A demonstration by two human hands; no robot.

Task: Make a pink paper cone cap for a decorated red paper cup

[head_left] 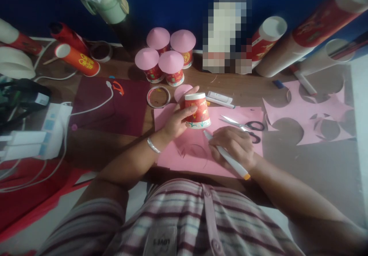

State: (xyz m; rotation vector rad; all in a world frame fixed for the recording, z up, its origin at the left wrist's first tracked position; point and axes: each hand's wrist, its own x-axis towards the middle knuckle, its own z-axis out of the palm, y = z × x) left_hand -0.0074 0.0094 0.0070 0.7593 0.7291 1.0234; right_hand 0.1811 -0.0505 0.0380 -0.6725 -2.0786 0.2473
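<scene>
My left hand [179,118] wraps round a red paper cup [198,109] with gold patterns, held upside down above pink paper sheets [172,148]. Green marks run along the cup's white lower band. In my right hand [234,146] is a white marker [230,160] with a yellow-orange end. Its other end points toward the cup, a little apart from it. Black-handled scissors [244,126] lie partly spread on the pink paper, just beyond my right hand. A pink paper disc [183,93] shows behind my left hand.
Several red cups with pink cone tops [171,62] stand at the back. A tape roll [158,96] and another marker [220,101] lie nearby. Cut pink scraps [307,114] spread at right. Tall paper tubes [313,29] lean behind them. A power strip [54,131] with cables sits left.
</scene>
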